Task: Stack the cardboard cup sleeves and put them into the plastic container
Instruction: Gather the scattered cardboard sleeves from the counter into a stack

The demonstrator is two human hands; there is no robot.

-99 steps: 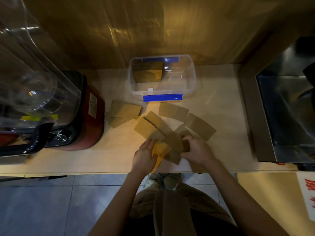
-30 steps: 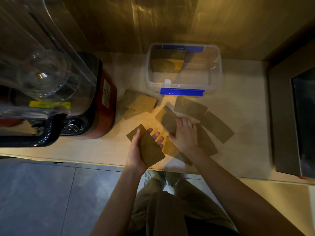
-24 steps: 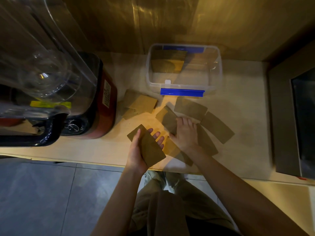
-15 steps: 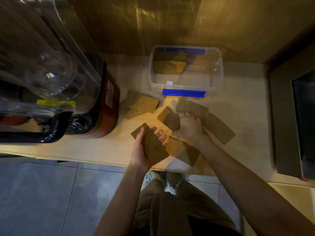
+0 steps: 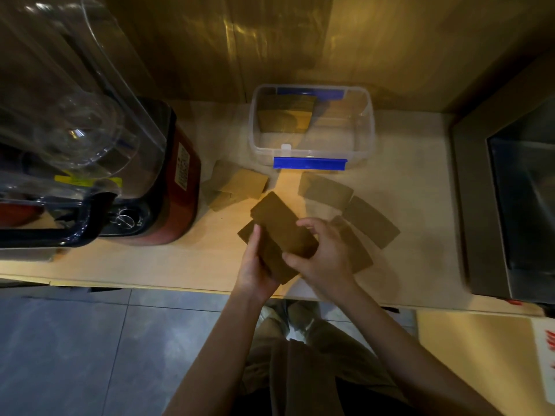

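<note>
A flat cardboard sleeve (image 5: pixel 283 228) was gripped by the right hand (image 5: pixel 326 255) and laid over a small stack of sleeves (image 5: pixel 271 259) cupped in the left hand (image 5: pixel 255 265), above the counter (image 5: pixel 150 265). More loose sleeves (image 5: pixel 371 220) were spread beside the hands. The plastic container (image 5: pixel 312 151) stood behind them, apparently with some sleeves inside.

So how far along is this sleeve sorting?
Partly done. One stack of sleeves already sits inside the plastic container. The left hand holds a growing pile while the right hand lays another sleeve on it. Loose sleeves and a small heap remain on the counter.
</note>
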